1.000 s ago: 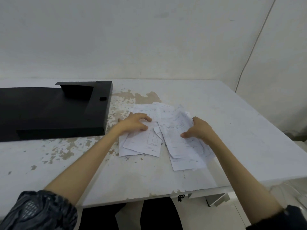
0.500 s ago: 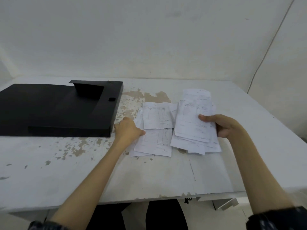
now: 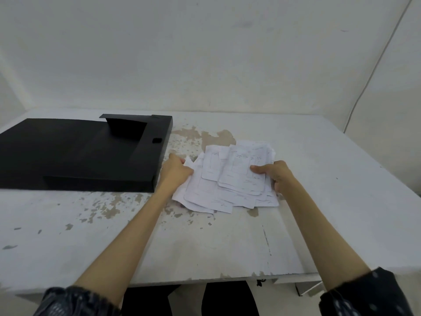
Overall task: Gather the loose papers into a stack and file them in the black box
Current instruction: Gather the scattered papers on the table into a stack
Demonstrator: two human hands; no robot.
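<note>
Several white printed papers (image 3: pixel 230 181) lie in an uneven, overlapping pile at the middle of the table. My left hand (image 3: pixel 175 171) grips the pile's left edge, fingers curled on the sheets. My right hand (image 3: pixel 276 175) holds the right edge, thumb on top of the upper sheets and fingers underneath. The black box (image 3: pixel 91 153) lies open and flat on the table just left of my left hand, with its lid spread toward the far left and a small flap standing at its back.
The white table (image 3: pixel 227 242) has worn, chipped paint with brown patches. Its front edge runs close to my body and its right edge slopes away at the right. A plain wall stands behind, with a thin cable (image 3: pixel 373 71) running down at the right.
My two hands have drawn closer together and pushed the two separate spreads of paper into one overlapping pile. My right hand has lowered the sheets that it held up.
</note>
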